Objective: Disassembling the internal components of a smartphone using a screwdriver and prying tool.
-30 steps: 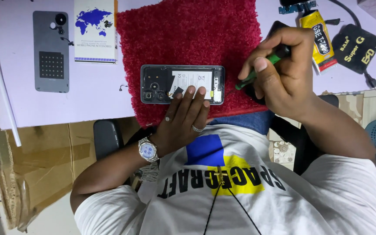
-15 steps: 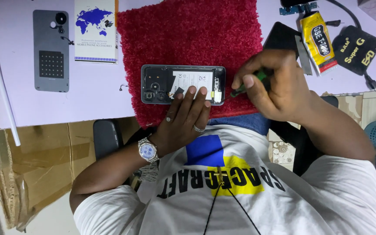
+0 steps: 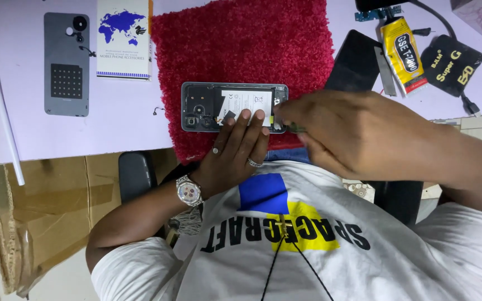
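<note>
At the centre of the frame, the opened phone (image 3: 232, 107) lies on the red mat (image 3: 246, 50), its back off and insides showing. Your left hand (image 3: 235, 153) presses flat on its lower edge, fingers spread. Your right hand (image 3: 347, 131) is closed around a thin green tool (image 3: 292, 129) at the phone's right end. The grey back cover (image 3: 66, 64) lies upper left.

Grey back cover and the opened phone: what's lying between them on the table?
In the head view, between the grey back cover and the opened phone lie a small booklet with a blue world map, then the red mat's left edge.
</note>
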